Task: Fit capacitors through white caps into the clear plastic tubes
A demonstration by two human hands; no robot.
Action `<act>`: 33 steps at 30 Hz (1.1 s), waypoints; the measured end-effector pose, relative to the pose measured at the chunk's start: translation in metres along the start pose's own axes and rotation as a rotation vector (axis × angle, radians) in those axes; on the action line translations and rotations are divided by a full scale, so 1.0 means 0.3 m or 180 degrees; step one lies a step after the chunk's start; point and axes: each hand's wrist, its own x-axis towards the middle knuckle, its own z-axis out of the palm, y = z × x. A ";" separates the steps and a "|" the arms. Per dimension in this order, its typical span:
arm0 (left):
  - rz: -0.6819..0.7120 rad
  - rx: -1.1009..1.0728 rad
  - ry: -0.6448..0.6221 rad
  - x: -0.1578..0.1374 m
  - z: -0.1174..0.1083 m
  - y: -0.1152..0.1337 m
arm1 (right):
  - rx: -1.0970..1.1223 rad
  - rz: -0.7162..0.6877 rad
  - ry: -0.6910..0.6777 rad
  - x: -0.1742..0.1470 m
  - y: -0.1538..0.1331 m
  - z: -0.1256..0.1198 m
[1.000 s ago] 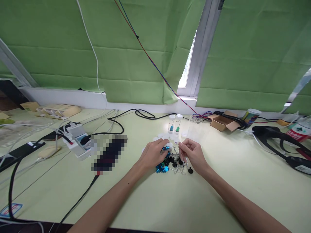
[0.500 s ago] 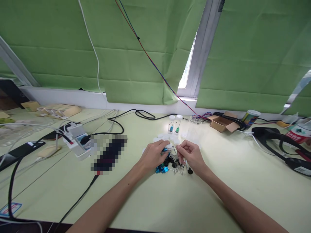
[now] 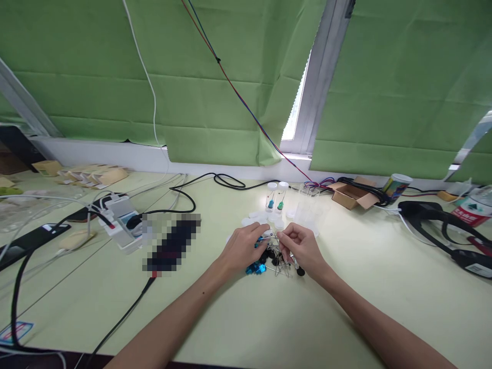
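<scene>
In the head view, my left hand (image 3: 246,247) is closed at the fingertips round a small blue piece (image 3: 259,239) with a thin metal part sticking out to the right. My right hand (image 3: 299,245) pinches at the tip of that metal part; the fingers hide its end. Beneath both hands lies a pile of thin metal wire parts (image 3: 283,268), black rounded pieces (image 3: 274,260) and shiny blue pieces (image 3: 255,268). A black-ended piece (image 3: 300,271) lies by the right palm. The parts are too small to name exactly.
Two clear vials (image 3: 271,197) with white caps stand behind the hands, holding a blue and a green piece. White caps (image 3: 277,220) lie before them. Left are a power strip (image 3: 122,223) and cables; right, a cardboard box (image 3: 351,197) and a black headset (image 3: 434,230).
My right fingertips have shifted slightly left, closer to my left hand. The metal part between the hands has tilted a little. My left hand has hardly moved.
</scene>
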 end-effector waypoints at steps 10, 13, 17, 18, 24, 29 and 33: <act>0.0066 -0.0043 0.0083 0.001 0.000 0.002 | -0.0017 0.0005 -0.0045 0.002 0.007 -0.001; 0.0093 -0.0061 0.0089 0.000 0.004 0.003 | -0.0032 0.0012 -0.0062 -0.002 0.002 0.002; 0.0099 -0.0089 0.0087 0.000 0.007 0.003 | -0.0056 0.0006 -0.0061 -0.003 -0.002 0.004; 0.0095 -0.0094 0.0080 0.000 0.007 0.003 | -0.0069 0.0001 -0.0066 -0.003 -0.001 0.005; 0.0060 -0.0146 0.0035 -0.004 0.013 -0.002 | -0.0116 -0.0014 -0.0093 -0.007 0.006 0.006; 0.0075 -0.0170 0.0034 -0.005 0.018 -0.005 | -0.0115 0.0008 -0.0077 -0.009 0.008 0.004; 0.0089 -0.0212 0.0025 -0.004 0.017 -0.004 | -0.0116 -0.0015 -0.0129 -0.011 0.009 0.006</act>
